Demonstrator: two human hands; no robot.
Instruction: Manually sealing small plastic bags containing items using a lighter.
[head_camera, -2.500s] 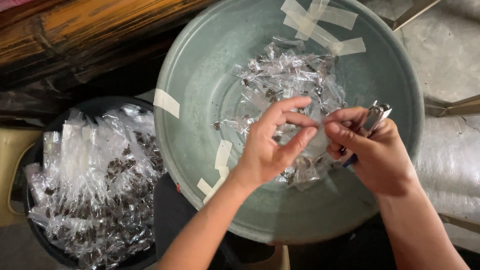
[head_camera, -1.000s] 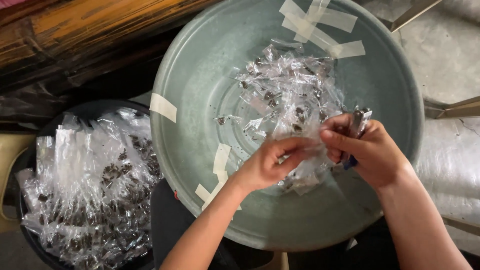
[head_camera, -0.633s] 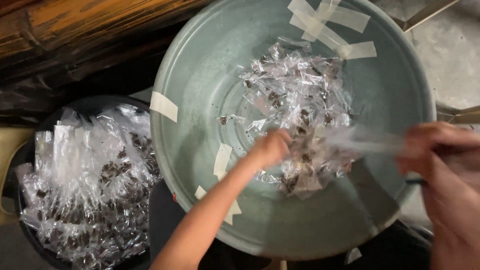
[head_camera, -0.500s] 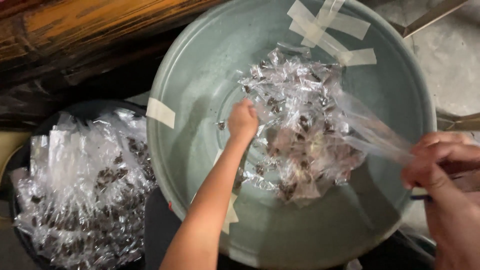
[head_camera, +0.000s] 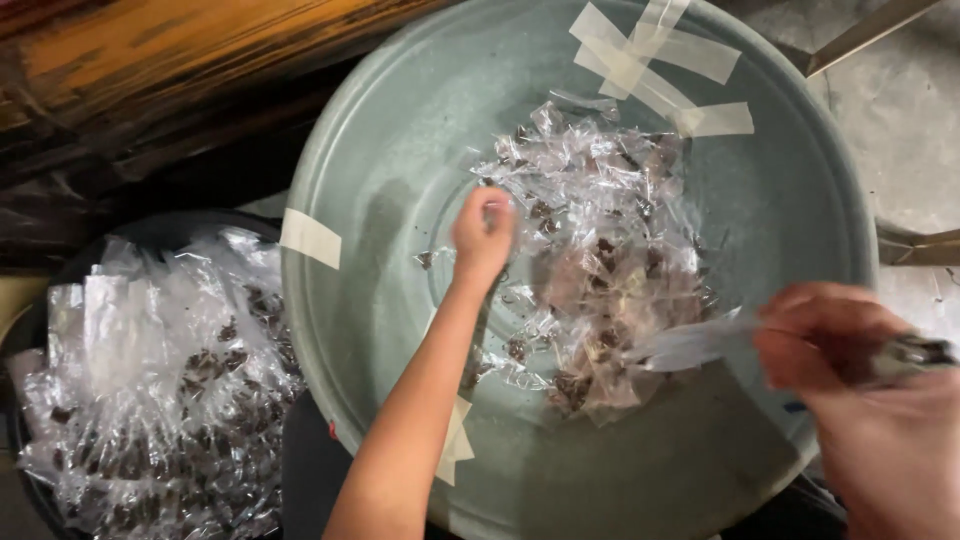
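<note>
— What sits at the left edge?
— A dark tub (head_camera: 30, 330) heaped with clear packets (head_camera: 160, 390), just beside the green basin's (head_camera: 400, 160) taped rim.
— And the hands?
— The left hand (head_camera: 482, 235), fingers curled, reaches into the loose packet pile (head_camera: 600, 270) mid-basin (bare basin floor lies open below). The right hand (head_camera: 860, 400), blurred, pinches one clear packet (head_camera: 690, 343) near the right rim, also clenching a metal tool (head_camera: 915, 355).

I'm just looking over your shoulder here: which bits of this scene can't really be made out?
- Right hand, head view: smeared by motion; the metal tool in it is unidentifiable, its end cut by the frame edge.
- Clear packet it holds: blurred, contents unreadable.
- Left hand: fingertips hidden, curled into the packet pile.
- Black tub of packets: cut off by the left and bottom edges.
</note>
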